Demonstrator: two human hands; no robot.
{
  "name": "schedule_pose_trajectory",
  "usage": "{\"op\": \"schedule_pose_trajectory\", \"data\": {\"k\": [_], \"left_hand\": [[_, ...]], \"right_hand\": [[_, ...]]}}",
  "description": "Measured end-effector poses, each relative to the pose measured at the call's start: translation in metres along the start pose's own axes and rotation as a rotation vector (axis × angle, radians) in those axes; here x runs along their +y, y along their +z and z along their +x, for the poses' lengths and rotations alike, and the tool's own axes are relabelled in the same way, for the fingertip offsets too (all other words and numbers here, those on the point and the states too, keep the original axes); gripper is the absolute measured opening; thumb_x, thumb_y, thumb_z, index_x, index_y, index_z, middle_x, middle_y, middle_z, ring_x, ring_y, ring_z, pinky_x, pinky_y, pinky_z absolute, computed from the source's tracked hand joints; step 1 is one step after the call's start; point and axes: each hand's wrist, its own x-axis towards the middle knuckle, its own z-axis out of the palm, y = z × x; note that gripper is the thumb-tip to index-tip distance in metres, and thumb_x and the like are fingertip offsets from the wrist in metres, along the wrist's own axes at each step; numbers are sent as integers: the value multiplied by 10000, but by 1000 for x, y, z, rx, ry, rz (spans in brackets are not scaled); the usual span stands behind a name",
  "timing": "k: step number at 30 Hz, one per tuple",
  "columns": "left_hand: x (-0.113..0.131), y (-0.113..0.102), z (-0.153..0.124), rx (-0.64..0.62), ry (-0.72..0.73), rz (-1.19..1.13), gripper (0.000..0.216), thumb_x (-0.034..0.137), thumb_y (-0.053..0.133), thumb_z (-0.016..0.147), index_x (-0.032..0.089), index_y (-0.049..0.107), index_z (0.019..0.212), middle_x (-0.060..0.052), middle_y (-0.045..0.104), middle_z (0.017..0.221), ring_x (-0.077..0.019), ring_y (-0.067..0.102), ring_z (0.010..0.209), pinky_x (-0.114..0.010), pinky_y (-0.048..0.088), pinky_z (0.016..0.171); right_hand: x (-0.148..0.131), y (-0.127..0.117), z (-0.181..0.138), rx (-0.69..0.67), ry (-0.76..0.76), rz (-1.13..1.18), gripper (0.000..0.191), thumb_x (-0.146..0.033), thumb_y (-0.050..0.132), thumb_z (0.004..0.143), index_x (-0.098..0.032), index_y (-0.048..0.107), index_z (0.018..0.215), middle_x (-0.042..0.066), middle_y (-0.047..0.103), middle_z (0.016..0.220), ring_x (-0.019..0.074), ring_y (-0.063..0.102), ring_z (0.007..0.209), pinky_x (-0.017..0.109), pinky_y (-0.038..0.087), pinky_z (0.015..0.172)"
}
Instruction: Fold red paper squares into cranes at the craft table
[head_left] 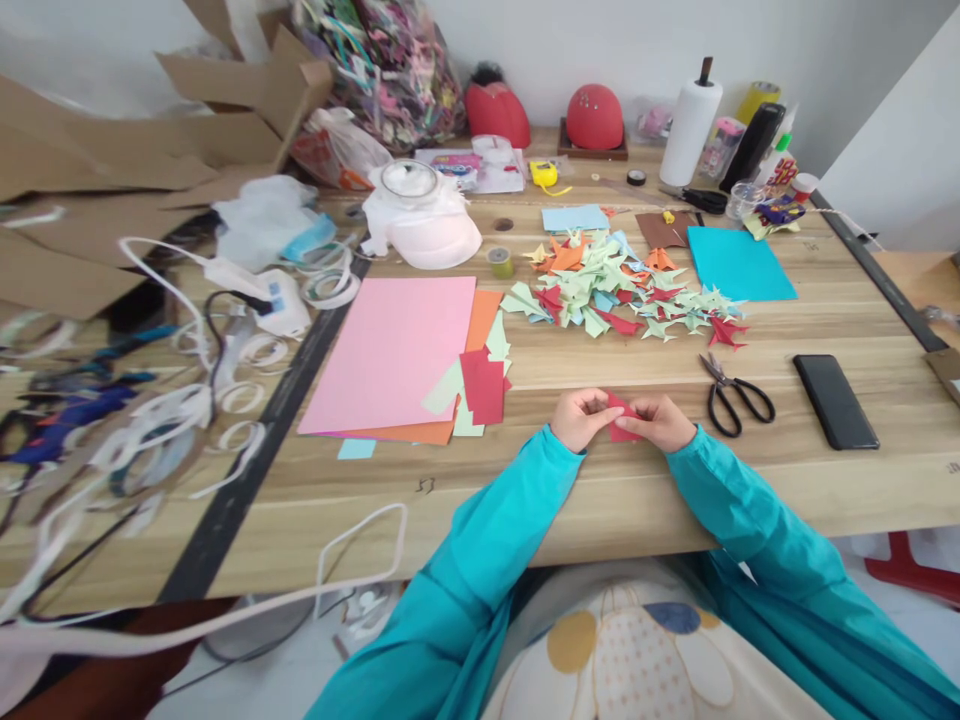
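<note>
A small piece of red paper [619, 432] is pinched between both hands, low over the near part of the table. My left hand [584, 418] grips its left side with thumb and fingers. On its other side, my right hand [660, 424] is closed, the thumb pressing on the paper. Left of the hands lie red paper strips [484, 388] and pale green strips, partly on a pink sheet [405, 340] that covers orange paper. Beyond the hands spreads a heap of folded paper pieces [600, 285] in pale green, red, orange and blue. Black-handled scissors [739, 393] rest to the right.
A black phone [835, 401] lies right of the scissors. A turquoise sheet [742, 264] is at the back right, near a white paper roll [691, 132]. White cables and a power strip [281, 305] clutter the left, beside a cardboard box [225, 110].
</note>
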Motion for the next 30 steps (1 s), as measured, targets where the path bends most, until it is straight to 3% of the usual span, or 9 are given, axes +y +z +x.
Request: {"op": "schedule_pose_trajectory", "data": {"k": [5, 12, 15, 20, 25, 30], "left_hand": [[3, 0, -2, 2, -5, 18, 373, 455, 605, 698, 136, 590, 505, 19, 535, 441, -83, 464, 444, -218, 382, 473], [3, 1, -1, 131, -39, -52, 311, 439, 665, 641, 137, 627, 578, 8, 582, 473, -100, 500, 432, -231, 421, 461], [4, 2, -1, 101, -51, -87, 331, 463, 667, 630, 137, 629, 591, 2, 602, 501, -104, 521, 457, -235, 439, 482], [5, 4, -1, 12, -59, -52, 340, 397, 781, 468, 132, 613, 599, 16, 589, 484, -79, 497, 429, -207, 404, 442], [5, 3, -3, -90, -111, -53, 365, 406, 780, 471, 133, 554, 560, 21, 556, 411, -86, 498, 371, -207, 399, 406], [4, 2, -3, -103, -107, -100, 368, 431, 754, 521, 125, 557, 568, 9, 567, 411, -84, 504, 357, -203, 410, 404]], "right_hand": [[0, 1, 0, -22, -4, -40, 435, -534, 643, 645, -139, 504, 528, -46, 448, 474, 57, 366, 458, 208, 301, 449], [-6, 3, -1, -20, 16, -76, 455, -544, 645, 628, -152, 471, 480, -59, 385, 441, 51, 323, 436, 211, 266, 432], [-7, 3, -1, 35, 18, -36, 451, -549, 640, 632, -150, 488, 483, -54, 418, 429, 53, 337, 426, 210, 275, 425], [-3, 0, 1, 122, 45, 98, 438, -560, 643, 625, -144, 543, 529, -32, 500, 437, 64, 395, 401, 206, 302, 394], [-5, 1, -1, 150, 97, 138, 465, -586, 583, 679, -132, 623, 586, 0, 553, 460, 83, 433, 390, 214, 313, 364], [-7, 1, -1, 163, 58, 112, 464, -581, 561, 704, -135, 651, 609, 7, 564, 466, 97, 453, 395, 226, 339, 371]]}}
